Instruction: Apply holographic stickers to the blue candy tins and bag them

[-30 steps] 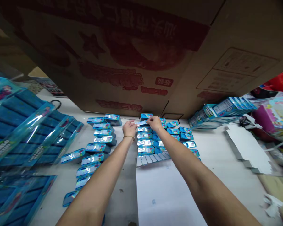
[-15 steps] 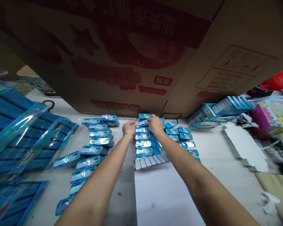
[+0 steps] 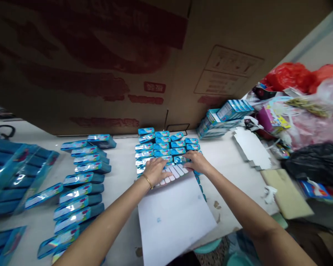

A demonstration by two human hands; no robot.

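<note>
Both hands rest at the far end of a white sheet [image 3: 174,214] that lies on the table and carries a row of white stickers [image 3: 175,171] along its top edge. My left hand [image 3: 154,170], with a gold bracelet on the wrist, lies flat with its fingers spread over the left stickers. My right hand [image 3: 196,162] lies fingers-forward on the nearest small blue tins. A block of blue tins [image 3: 163,145] in neat rows sits just beyond both hands.
A big brown cardboard box [image 3: 122,62] stands along the back. Two columns of blue tins [image 3: 83,177] run down the left, with bagged blue packs [image 3: 13,173] beyond. Boxed blue cartons [image 3: 224,114], flat white card [image 3: 251,147] and plastic bags [image 3: 308,111] fill the right.
Both hands came back from the far tins to the top of the white sheet, and the strip they pinched is gone from them. The view swung right and down.
</note>
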